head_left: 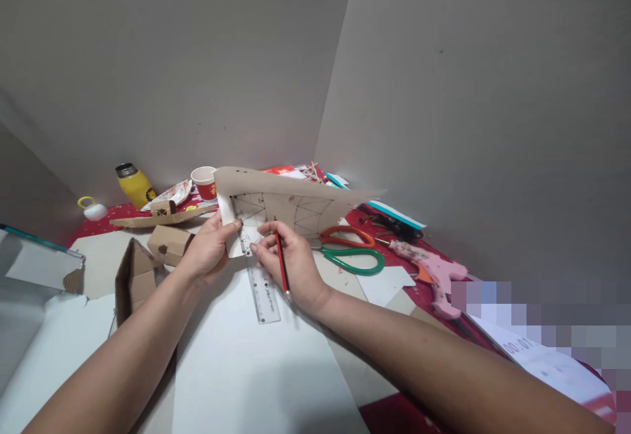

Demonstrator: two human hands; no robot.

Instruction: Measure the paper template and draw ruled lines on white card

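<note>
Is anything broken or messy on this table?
Yes. A cardboard box by the left hand looks torn open, and a paper scrap lies loose near the scissors. Nothing looks spilled.

The only characters you can make out sit at your far right: the digits "00:01", dark on the white sheet [542,365] beside the blurred patch, and cut off after that. The clear ruler [261,289] in front of you carries scale ticks and a small dark mark near its lower end, but its numbers are too small to read. The red paper cup [206,185] bears a gold motif and the yellow flask [135,187] a dark round emblem; neither is legible. The cardboard sheet [286,204] shows only drawn lines, no letters. The pencil [282,260] shows no readable print.
</note>
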